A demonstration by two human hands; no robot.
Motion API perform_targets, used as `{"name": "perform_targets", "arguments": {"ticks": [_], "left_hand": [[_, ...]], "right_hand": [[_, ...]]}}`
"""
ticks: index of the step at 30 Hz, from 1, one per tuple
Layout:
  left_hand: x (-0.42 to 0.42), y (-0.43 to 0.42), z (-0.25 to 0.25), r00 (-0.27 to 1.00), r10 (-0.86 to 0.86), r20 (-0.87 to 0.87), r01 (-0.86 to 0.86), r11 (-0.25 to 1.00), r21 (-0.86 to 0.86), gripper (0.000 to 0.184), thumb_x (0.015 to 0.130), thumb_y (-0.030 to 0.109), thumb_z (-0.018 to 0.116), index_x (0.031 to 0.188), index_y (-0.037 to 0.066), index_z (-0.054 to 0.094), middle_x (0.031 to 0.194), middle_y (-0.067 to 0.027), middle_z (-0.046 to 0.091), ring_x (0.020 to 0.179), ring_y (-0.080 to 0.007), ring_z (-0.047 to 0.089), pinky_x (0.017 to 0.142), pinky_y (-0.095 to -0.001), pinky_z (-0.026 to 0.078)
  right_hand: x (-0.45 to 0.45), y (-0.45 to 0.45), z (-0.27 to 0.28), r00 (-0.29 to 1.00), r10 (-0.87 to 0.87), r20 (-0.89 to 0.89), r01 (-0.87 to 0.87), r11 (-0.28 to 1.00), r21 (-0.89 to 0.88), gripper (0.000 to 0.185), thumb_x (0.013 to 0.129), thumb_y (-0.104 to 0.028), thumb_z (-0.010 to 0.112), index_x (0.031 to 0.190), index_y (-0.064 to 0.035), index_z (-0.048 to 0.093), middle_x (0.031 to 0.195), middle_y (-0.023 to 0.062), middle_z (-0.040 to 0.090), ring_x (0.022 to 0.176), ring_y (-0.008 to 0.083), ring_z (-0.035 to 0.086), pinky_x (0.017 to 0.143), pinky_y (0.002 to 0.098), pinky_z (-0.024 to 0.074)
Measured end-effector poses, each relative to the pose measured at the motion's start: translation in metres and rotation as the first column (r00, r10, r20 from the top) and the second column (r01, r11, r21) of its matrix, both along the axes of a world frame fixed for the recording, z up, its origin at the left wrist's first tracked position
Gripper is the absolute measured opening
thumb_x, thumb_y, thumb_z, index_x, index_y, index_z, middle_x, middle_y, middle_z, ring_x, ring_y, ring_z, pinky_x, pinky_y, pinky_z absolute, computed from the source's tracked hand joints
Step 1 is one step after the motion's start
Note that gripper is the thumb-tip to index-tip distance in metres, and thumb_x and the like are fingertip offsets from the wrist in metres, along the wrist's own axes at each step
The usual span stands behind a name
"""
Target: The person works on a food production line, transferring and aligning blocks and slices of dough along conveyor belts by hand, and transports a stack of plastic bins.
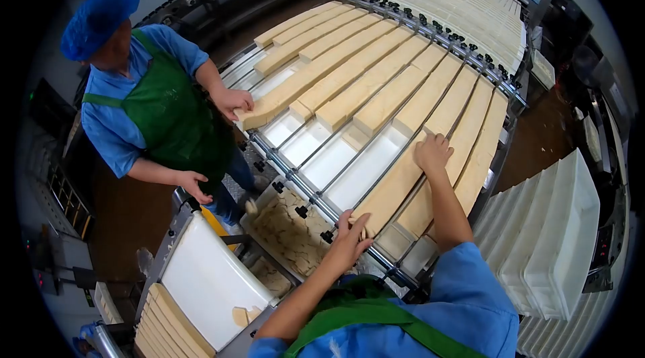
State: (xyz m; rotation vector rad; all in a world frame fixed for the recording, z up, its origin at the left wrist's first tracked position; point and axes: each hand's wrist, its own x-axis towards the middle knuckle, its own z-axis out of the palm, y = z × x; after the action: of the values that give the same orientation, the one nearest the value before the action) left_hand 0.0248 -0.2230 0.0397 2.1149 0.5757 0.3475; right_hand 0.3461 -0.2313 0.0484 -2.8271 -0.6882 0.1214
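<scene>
Long pale strips, which look like dough, lie in lanes between metal rods on a white conveyor [322, 166]. My left hand [346, 244] is closed at the near end of one dough strip [383, 193], its fingers curled about the cut edge. Farther up the same lane, my right hand [433, 151] lies palm down with its fingers spread over the strips. Beside it run more dough strips [474, 126]. At the left side, a co-worker's hand [234, 101] touches the end of another dough strip [285, 92]; their other hand [193, 184] hangs open.
A bin of pale scraps [285, 227] stands below the conveyor's near edge. Left of it is a white sloped surface [211, 277] with stacked strips [171, 324]. Nested white trays [551, 237] stand at right. A co-worker in a green apron [178, 112] stands at left.
</scene>
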Motion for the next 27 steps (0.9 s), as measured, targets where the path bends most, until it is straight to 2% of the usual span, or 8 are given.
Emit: {"name": "perform_targets", "arguments": {"ticks": [7,10,12,14,15,16,20,27], "left_hand": [[0.02,0.002,-0.011,0.999,0.03,0.019,-0.028,0.995,-0.091,0.055,0.081,-0.008,0.047,0.131,0.015,0.045,0.14,-0.0247,0.028,0.112,-0.0426,0.049,0.091,-0.0393,0.044],[-0.005,-0.001,-0.016,0.957,0.172,0.234,-0.203,0.973,0.112,0.056,0.08,-0.008,0.046,0.13,0.016,0.046,0.141,-0.0195,0.029,0.105,-0.0389,0.054,0.085,-0.0397,0.046],[-0.035,-0.001,-0.001,0.943,0.267,0.199,-0.264,0.964,-0.043,0.056,0.08,-0.007,0.047,0.131,0.015,0.044,0.14,-0.0192,0.028,0.103,-0.0373,0.054,0.087,-0.0381,0.046],[-0.066,0.002,-0.013,0.915,0.346,0.21,-0.336,0.938,-0.081,0.055,0.082,-0.005,0.049,0.133,0.013,0.042,0.14,-0.0213,0.025,0.104,-0.0358,0.052,0.089,-0.0375,0.044],[-0.082,0.001,-0.012,0.88,0.425,0.21,-0.433,0.901,-0.008,0.053,0.083,-0.003,0.051,0.134,0.012,0.041,0.14,-0.0211,0.024,0.108,-0.0355,0.05,0.091,-0.0376,0.043],[-0.099,0.001,-0.011,0.842,0.499,0.207,-0.521,0.851,0.065,0.052,0.085,0.0,0.052,0.134,0.011,0.041,0.14,-0.0208,0.023,0.112,-0.0352,0.048,0.093,-0.0377,0.042],[-0.185,0.0,-0.031,0.655,0.731,0.192,-0.734,0.676,-0.072,0.048,0.085,0.008,0.058,0.131,0.007,0.042,0.135,-0.023,0.031,0.121,-0.0393,0.04,0.1,-0.0394,0.037],[-0.368,-0.038,-0.093,0.055,0.995,0.084,-0.976,0.036,0.213,0.058,0.079,0.015,0.067,0.129,0.001,0.041,0.129,-0.0243,0.04,0.122,-0.04,0.036,0.102,-0.0459,0.031]], "right_hand": [[-0.017,0.001,-0.054,0.974,0.02,0.224,-0.043,0.994,0.096,0.068,0.087,-0.043,0.049,0.139,-0.0014,0.034,0.143,0.0234,0.032,0.133,0.0419,0.024,0.11,0.0521,0.0164],[-0.02,0.003,-0.038,0.982,0.02,0.186,-0.03,0.998,0.054,0.069,0.087,-0.043,0.053,0.137,0.0019,0.036,0.145,0.0261,0.029,0.134,0.0428,0.026,0.109,0.052,0.0222],[-0.024,0.006,-0.033,0.929,0.138,0.344,-0.125,0.99,-0.06,0.062,0.085,-0.04,0.058,0.124,0.0073,0.047,0.133,0.0273,0.044,0.125,0.042,0.039,0.104,0.0476,0.0314],[-0.055,0.013,-0.025,0.907,0.155,0.393,-0.139,0.988,-0.07,0.058,0.087,-0.04,0.055,0.129,-0.0003,0.047,0.134,0.0239,0.045,0.124,0.0391,0.041,0.102,0.0459,0.0342],[-0.068,0.016,-0.022,0.945,0.207,0.251,-0.203,0.978,-0.043,0.064,0.088,-0.043,0.053,0.137,-0.0049,0.039,0.141,0.0207,0.037,0.13,0.041,0.032,0.105,0.0517,0.0289],[-0.071,0.02,-0.048,0.896,0.298,0.33,-0.33,0.943,0.044,0.062,0.089,-0.044,0.051,0.137,-0.0077,0.04,0.143,0.0189,0.036,0.132,0.0422,0.028,0.104,0.0541,0.0282],[-0.166,0.043,-0.057,0.733,0.586,0.346,-0.643,0.762,0.071,0.061,0.084,-0.036,0.059,0.136,-0.0097,0.041,0.142,0.0202,0.035,0.131,0.045,0.027,0.104,0.056,0.0258],[-0.356,0.079,-0.073,0.305,0.926,0.222,-0.948,0.273,0.16,0.054,0.078,-0.025,0.063,0.127,-0.007,0.049,0.143,0.0206,0.033,0.132,0.0444,0.026,0.106,0.0545,0.0218]]}}
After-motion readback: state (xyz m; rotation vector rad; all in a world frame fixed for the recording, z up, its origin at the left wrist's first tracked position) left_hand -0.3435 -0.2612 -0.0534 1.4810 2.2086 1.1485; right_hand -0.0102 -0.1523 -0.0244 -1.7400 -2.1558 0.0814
